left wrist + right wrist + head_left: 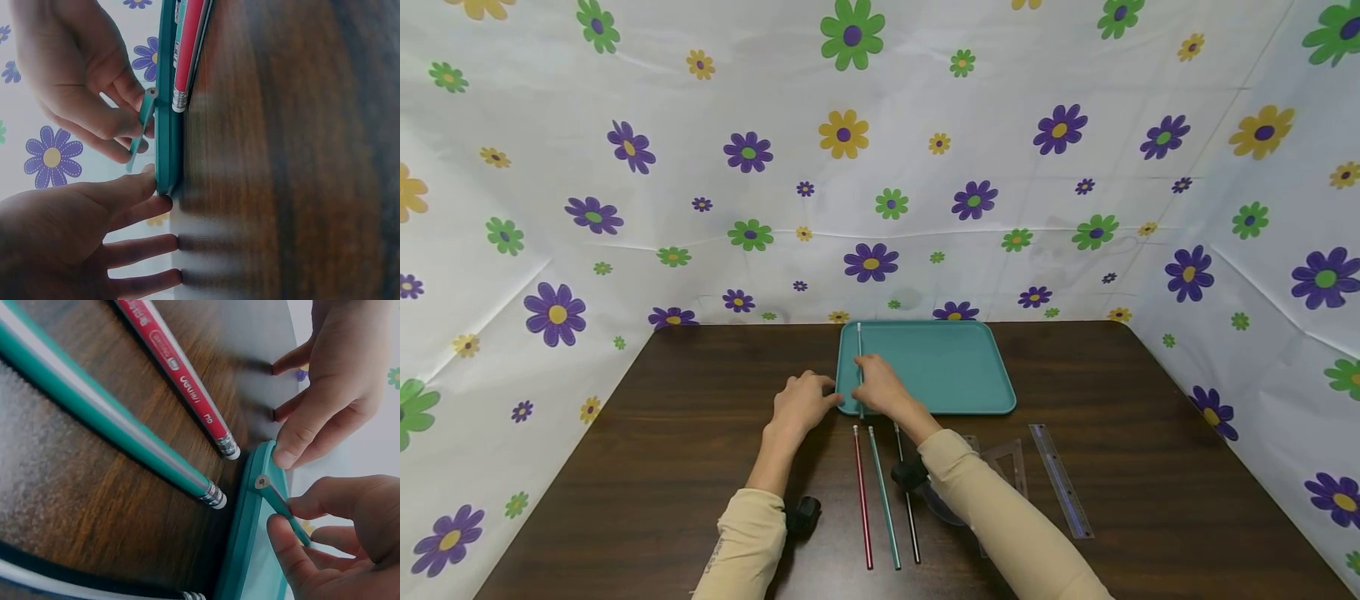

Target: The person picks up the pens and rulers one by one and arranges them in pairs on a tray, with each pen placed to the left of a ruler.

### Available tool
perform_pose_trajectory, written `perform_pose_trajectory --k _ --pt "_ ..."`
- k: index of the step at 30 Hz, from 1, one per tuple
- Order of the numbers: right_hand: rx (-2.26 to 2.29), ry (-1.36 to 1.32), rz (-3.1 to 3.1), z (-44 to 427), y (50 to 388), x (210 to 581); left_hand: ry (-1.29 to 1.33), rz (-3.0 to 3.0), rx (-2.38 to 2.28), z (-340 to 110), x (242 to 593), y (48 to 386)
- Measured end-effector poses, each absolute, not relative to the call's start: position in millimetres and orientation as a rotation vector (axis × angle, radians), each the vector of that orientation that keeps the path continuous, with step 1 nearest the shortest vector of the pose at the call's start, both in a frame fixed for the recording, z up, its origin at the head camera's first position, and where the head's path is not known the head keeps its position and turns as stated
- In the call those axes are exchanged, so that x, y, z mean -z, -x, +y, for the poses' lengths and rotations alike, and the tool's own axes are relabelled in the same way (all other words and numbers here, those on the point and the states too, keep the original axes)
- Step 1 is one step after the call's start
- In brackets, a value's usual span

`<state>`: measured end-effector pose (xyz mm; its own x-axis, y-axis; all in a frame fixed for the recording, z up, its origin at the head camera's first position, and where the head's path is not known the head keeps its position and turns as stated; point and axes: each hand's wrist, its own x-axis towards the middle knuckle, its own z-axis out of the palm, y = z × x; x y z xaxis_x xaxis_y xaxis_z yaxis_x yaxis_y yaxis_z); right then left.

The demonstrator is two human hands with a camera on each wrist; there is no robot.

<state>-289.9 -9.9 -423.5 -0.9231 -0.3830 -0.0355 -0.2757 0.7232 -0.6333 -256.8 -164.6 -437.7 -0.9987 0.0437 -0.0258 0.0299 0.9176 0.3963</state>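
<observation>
My right hand point(883, 387) pinches a teal pencil point(281, 505) between thumb and fingers over the left part of the teal tray point(936, 367). The pencil's flat, unsharpened end points toward me, near the tray's front rim. My left hand point(801, 404) is at the tray's front left corner. Its thumb point(128, 187) touches the rim, and its other fingers reach down nearly straight to the tabletop beside the tray. In front of the tray lie a red pencil point(862, 500), another teal pencil point(884, 500) and a dark pencil point(909, 508), side by side with eraser ends toward it.
A clear ruler point(1062, 482) lies on the right of the dark wooden table point(700, 442). A transparent set square point(1017, 467) and a rounded clear piece point(942, 504) are partly hidden under my right forearm. A flowered cloth point(790, 100) hangs behind the table and along its sides.
</observation>
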Motion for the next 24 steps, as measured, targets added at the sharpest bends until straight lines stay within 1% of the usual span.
perform_pose_trajectory --k 16,24 --pt "1.067 0.421 2.673 -16.1 299.3 432.0 -0.052 3.035 -0.625 -163.5 433.6 255.8" --pt "0.968 0.581 2.706 -17.7 298.4 432.2 -0.047 3.024 -0.632 -164.1 434.6 255.4"
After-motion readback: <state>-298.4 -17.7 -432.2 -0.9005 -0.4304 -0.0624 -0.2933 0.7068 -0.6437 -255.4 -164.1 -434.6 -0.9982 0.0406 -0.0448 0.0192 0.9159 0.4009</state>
